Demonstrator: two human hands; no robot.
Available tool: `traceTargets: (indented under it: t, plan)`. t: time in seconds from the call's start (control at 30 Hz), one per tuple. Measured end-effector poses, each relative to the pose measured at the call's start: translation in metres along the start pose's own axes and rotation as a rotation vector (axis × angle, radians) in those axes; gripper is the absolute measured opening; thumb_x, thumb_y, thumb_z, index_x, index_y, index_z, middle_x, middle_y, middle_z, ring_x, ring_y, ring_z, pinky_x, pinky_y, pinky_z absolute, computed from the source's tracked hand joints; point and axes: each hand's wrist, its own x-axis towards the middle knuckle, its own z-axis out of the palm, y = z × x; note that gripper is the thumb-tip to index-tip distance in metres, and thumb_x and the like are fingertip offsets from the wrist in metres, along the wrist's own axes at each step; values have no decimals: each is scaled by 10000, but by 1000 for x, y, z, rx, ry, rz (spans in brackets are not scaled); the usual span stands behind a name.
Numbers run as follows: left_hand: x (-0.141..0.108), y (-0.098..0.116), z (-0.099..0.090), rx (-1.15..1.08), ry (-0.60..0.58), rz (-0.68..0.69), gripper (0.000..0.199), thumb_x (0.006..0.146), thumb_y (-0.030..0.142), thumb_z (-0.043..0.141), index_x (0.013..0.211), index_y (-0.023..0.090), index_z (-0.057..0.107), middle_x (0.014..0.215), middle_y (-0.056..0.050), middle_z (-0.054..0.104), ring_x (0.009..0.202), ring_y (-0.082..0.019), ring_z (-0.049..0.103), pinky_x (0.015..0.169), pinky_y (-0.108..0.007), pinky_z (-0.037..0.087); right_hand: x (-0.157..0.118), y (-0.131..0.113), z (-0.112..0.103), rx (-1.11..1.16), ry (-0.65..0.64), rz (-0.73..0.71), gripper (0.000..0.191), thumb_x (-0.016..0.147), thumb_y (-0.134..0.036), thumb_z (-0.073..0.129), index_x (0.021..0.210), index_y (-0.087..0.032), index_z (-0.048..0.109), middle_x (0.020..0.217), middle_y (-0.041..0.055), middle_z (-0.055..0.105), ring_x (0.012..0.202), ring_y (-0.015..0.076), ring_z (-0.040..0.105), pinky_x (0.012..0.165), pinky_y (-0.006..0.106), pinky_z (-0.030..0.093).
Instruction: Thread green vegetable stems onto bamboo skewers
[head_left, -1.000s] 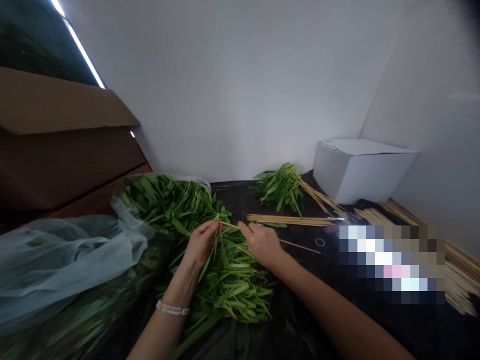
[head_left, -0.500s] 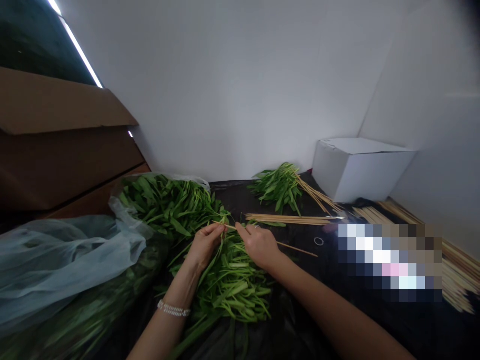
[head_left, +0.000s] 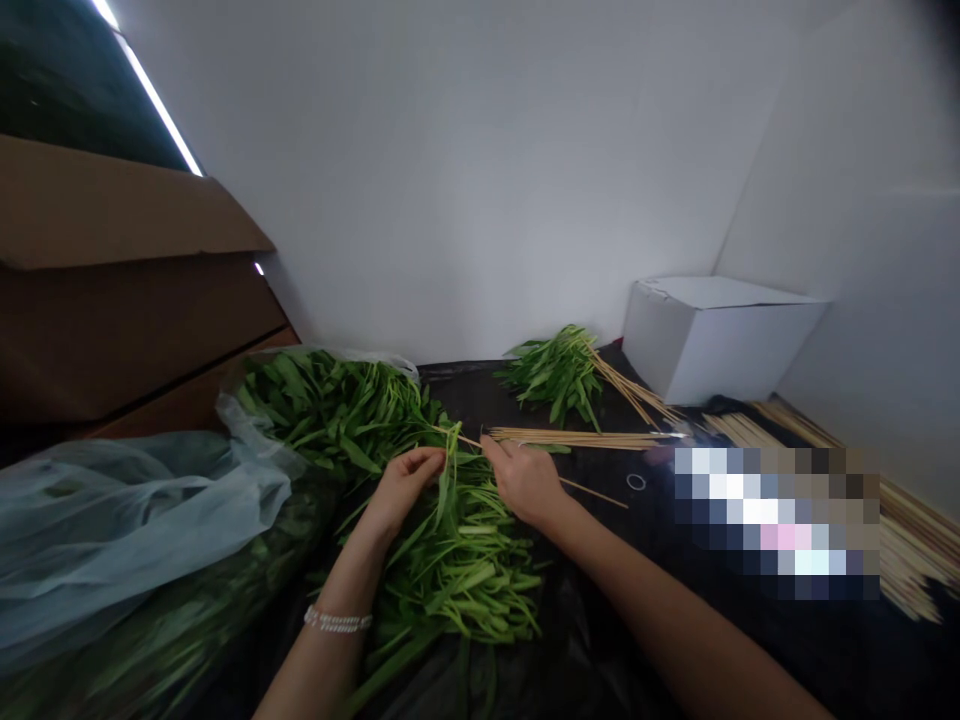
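Head view: the right hand [head_left: 527,482] grasps a bamboo skewer [head_left: 592,491] that could slip if snagged in the water spinach [head_left: 457,570]; the left hand [head_left: 401,490] shows no clear grip.

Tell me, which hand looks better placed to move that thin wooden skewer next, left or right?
Probably the right hand: the bamboo skewer runs right past its fingers and out beyond it. The left hand is further from the skewer's free end, resting over the leafy green stems.
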Motion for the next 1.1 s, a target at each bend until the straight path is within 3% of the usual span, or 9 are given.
traceTargets:
  t: [0.27,0.4,0.47,0.57,0.67,0.73,0.9,1.1]
  plan:
    - [-1,-13,1,443,-137,114,158,568,233,791,711,169,767,637,-27,706,567,-179,587,565,-249,421,-1,-2,1,14,1,-28,421,955,-209,369,1354,-182,499,993,119,676,863,205,640,697,264,446]
    - [-2,-14,-2,515,-204,140,122,563,211,775,683,187,772,651,-44,723,603,-212,627,583,-269,446,-1,-1,1,14,32,-28,419,957,-198,352,1344,-182,513,970,105,677,840,204,639,684,267,438]
    - [-1,-11,-2,471,-178,163,103,589,245,771,675,189,767,679,-49,731,640,-215,641,618,-276,468,-1,-1,1,14,48,-36,425,957,-197,350,1350,-180,511,969,101,677,832,205,640,678,271,434]
    - [2,-5,-5,270,-17,167,178,620,322,784,704,169,749,726,-55,740,698,-197,657,677,-264,490,-1,0,1,14,51,-42,437,953,-200,362,1368,-178,498,975,106,678,823,205,642,677,273,431]
    - [6,2,-9,-75,163,62,250,629,343,805,761,155,707,797,-64,756,746,-175,683,678,-236,504,-1,0,3,20,49,-46,432,954,-207,371,1364,-178,503,978,109,678,833,206,643,679,272,429]
    - [7,6,-10,-270,224,-28,228,649,289,809,780,154,681,843,-66,763,752,-157,696,665,-220,515,-1,0,4,20,50,-53,424,957,-207,369,1356,-178,510,973,107,679,835,208,642,676,272,427]
    - [4,14,-6,-441,246,-94,160,722,127,753,876,129,711,840,-68,765,720,-131,704,648,-200,539,-2,-3,3,14,33,-65,420,951,-185,374,1346,-180,514,951,107,680,815,203,636,663,268,414]
    - [1,14,-4,-449,208,-93,211,675,152,802,874,120,739,802,-57,762,708,-120,694,642,-186,535,-2,-4,1,15,11,-70,429,935,-170,393,1348,-172,508,951,105,681,801,200,637,649,260,407]
